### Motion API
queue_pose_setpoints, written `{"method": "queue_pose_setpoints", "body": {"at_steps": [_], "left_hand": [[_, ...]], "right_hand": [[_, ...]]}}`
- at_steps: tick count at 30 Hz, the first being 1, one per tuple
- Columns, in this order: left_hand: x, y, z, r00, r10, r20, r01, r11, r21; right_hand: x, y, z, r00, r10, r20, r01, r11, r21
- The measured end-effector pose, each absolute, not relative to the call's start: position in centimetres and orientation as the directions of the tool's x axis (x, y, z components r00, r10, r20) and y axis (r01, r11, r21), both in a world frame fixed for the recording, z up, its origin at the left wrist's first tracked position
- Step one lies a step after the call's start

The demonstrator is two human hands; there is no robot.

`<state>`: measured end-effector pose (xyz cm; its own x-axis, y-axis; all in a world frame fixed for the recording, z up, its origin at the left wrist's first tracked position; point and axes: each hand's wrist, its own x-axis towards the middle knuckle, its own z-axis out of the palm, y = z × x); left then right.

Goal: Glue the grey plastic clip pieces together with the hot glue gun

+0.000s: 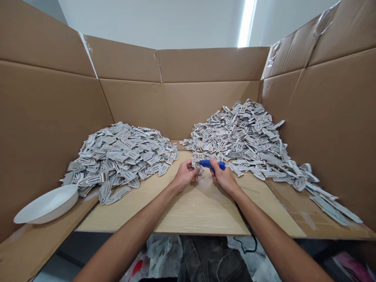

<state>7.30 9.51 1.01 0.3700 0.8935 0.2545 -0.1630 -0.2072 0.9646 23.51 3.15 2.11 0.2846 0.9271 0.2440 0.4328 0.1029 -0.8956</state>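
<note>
Near the middle of the table, my left hand (186, 173) pinches a small grey-white flat piece (197, 165). My right hand (221, 174) is wrapped round a blue glue gun (207, 163), whose dark tip points left and meets or nearly meets the piece. A clear stick juts from the gun's right end, and a dark cord (246, 219) hangs down over the table edge beside my right forearm. Behind my right hand rises a large pile of similar grey-white pieces (235, 133). Another pile (123, 152) lies to the left.
Tall cardboard walls (188, 100) enclose the back and sides of the wooden table (194, 211). A white bowl (48, 203) sits at the far left. Longer flat pieces (331, 209) lie at the right. Clear plastic bags (166, 250) are below the front edge.
</note>
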Motion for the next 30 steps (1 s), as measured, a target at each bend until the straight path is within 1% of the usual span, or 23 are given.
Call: {"method": "queue_pose_setpoints", "body": {"at_steps": [3, 5, 9, 13, 15, 17, 19, 21, 23, 26, 28, 30], "left_hand": [[7.3, 9.4, 1.0, 0.360, 0.893, 0.268, -0.167, -0.221, 0.961], [7.3, 9.4, 0.9, 0.354, 0.891, 0.284, -0.158, -0.242, 0.957], [7.1, 9.4, 0.6, 0.371, 0.876, 0.309, -0.127, -0.281, 0.951], [7.1, 9.7, 0.1, 0.328, 0.884, 0.332, -0.088, -0.322, 0.943], [7.1, 9.9, 0.0, 0.277, 0.897, 0.345, -0.067, -0.340, 0.938], [7.1, 10.1, 0.0, 0.229, 0.912, 0.341, -0.042, -0.341, 0.939], [6.9, 10.2, 0.2, 0.202, 0.930, 0.306, -0.021, -0.308, 0.951], [6.8, 10.2, 0.4, 0.193, 0.946, 0.262, -0.002, -0.266, 0.964], [6.7, 10.2, 0.5, 0.183, 0.951, 0.248, 0.010, -0.254, 0.967], [6.7, 10.3, 0.6, 0.163, 0.944, 0.285, 0.026, -0.293, 0.956], [6.7, 10.4, 0.5, 0.146, 0.941, 0.306, 0.051, -0.316, 0.947], [6.6, 10.4, 0.5, 0.138, 0.949, 0.283, 0.077, -0.295, 0.952]], "right_hand": [[23.2, 2.8, 2.3, 0.280, 0.914, 0.293, 0.478, 0.131, -0.869], [23.1, 2.7, 2.4, 0.265, 0.891, 0.370, 0.577, 0.161, -0.801], [23.1, 2.6, 2.1, 0.136, 0.841, 0.524, 0.757, 0.253, -0.603], [22.7, 2.4, 2.0, 0.025, 0.777, 0.629, 0.884, 0.277, -0.378], [22.6, 2.4, 2.0, -0.024, 0.767, 0.641, 0.934, 0.246, -0.258], [22.7, 2.4, 2.1, 0.001, 0.772, 0.636, 0.967, 0.162, -0.199], [23.1, 2.4, 2.1, 0.071, 0.765, 0.640, 0.975, 0.081, -0.205], [23.8, 2.4, 2.1, 0.132, 0.746, 0.653, 0.964, 0.055, -0.259], [24.2, 2.4, 2.0, 0.204, 0.732, 0.650, 0.931, 0.059, -0.359], [24.2, 2.6, 2.1, 0.294, 0.748, 0.595, 0.839, 0.096, -0.536], [23.9, 2.7, 2.1, 0.303, 0.766, 0.567, 0.787, 0.133, -0.602], [23.6, 2.7, 2.2, 0.295, 0.775, 0.559, 0.767, 0.156, -0.622]]}}
